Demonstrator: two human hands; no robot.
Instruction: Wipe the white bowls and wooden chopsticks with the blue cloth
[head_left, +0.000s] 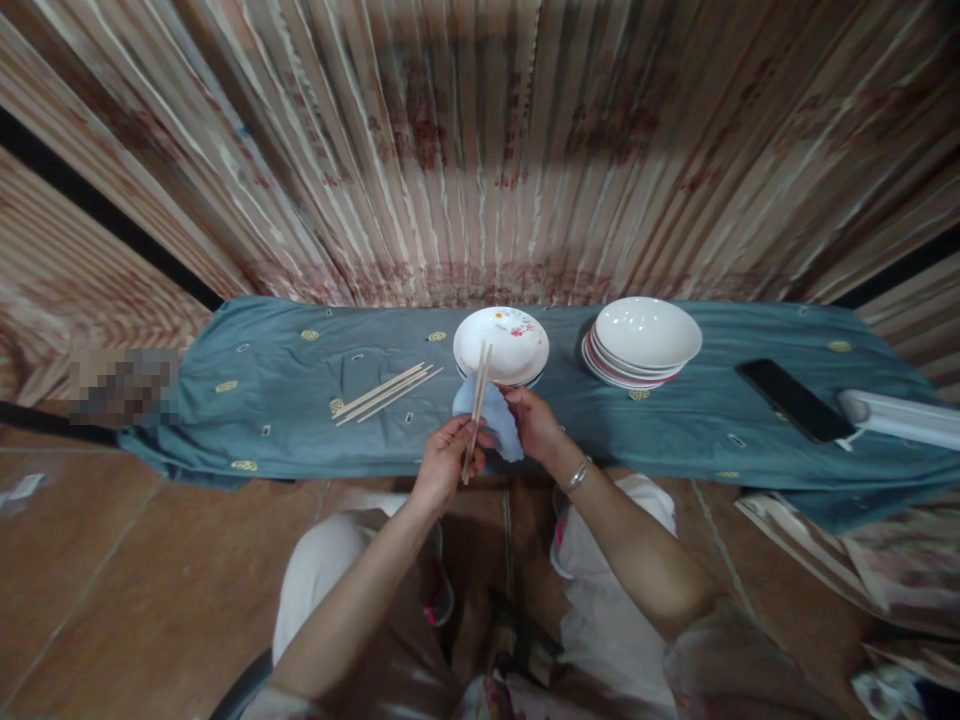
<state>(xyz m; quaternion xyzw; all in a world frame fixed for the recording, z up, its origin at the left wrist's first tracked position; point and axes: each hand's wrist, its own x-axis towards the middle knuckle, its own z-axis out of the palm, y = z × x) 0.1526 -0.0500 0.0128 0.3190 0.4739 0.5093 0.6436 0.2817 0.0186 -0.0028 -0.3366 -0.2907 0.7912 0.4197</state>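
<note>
My left hand is closed around a pair of wooden chopsticks, which point up and away from me. A light blue cloth hangs behind and beside them. Its right side is pinched by my right hand, which wears a silver bracelet on the wrist. Just beyond my hands sits a small stack of white plates, the top one printed with red flowers. More chopsticks lie loosely side by side on the cloth-covered table, left of my hands.
A stack of white bowls stands right of the plates. Farther right, a black phone lies near a white lamp-like arm. The narrow table has a teal cover. Pleated curtains hang behind it.
</note>
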